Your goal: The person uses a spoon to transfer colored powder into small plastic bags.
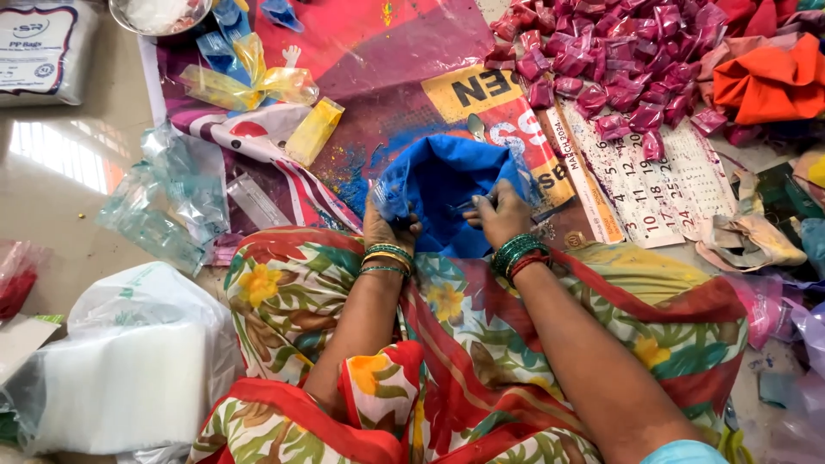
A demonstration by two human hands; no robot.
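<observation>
While both hands' fingers pinch the blue powder bag, its contents stay hidden.

Magenta packets heaped top right

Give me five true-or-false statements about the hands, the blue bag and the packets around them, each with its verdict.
1. Both hands are at the open bag of blue powder. True: the left hand grips its edge and the right hand is at its mouth.
2. The pile of small packets at the top is filled with green powder. False: they are magenta.
3. The right hand holds a thin metal tool, seemingly a spoon. True.
4. The yellow packet lies inside the blue bag. False: it lies apart, on the printed sheet to the bag's left.
5. Both wrists are bare. False: both wear bangles.
</observation>
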